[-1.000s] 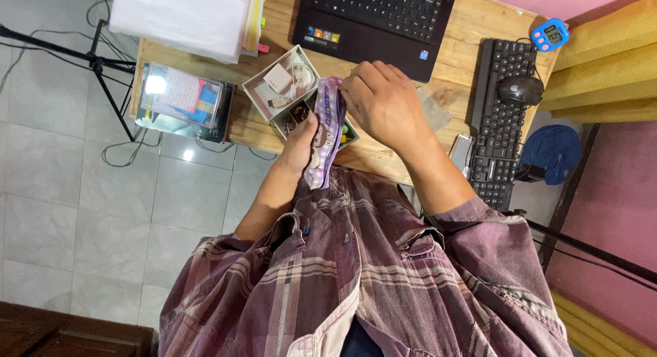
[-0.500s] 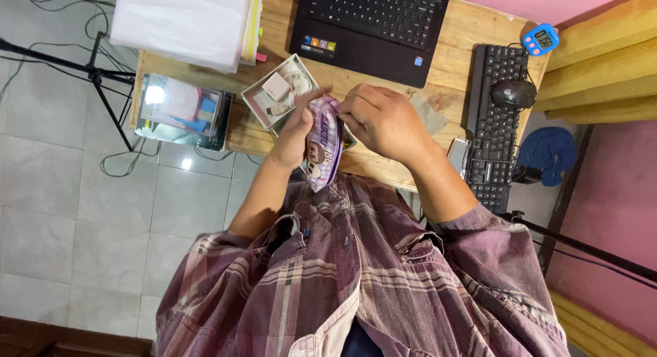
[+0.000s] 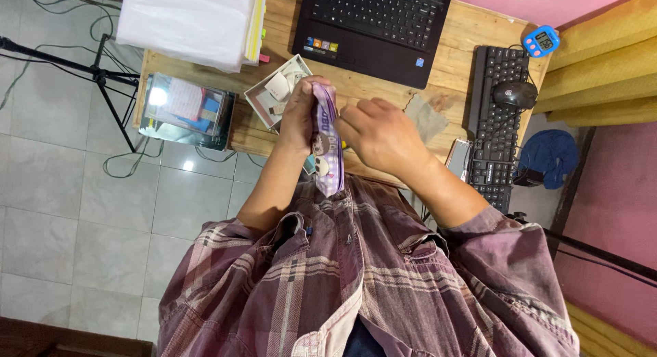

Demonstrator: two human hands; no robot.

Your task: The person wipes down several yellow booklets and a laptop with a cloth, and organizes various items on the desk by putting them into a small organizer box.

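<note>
Both forearms reach forward, the left hand (image 3: 299, 117) curled closed, the right hand (image 3: 380, 134) pinching beside it.

Home office — laptop (image 3: 375, 25), keyboard (image 3: 496, 124)

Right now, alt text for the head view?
Both hands, left hand and right hand, hold a purple pouch upright over a wooden desk. Behind them sit a small box, a laptop and a keyboard.

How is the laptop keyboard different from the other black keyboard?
The laptop has its keyboard built in, and nothing rests on it; the separate keyboard carries a black mouse on its far end. The laptop sits mid-desk, the separate keyboard runs along the desk's right edge. Both are black and lie flat on the wooden desk.
</note>
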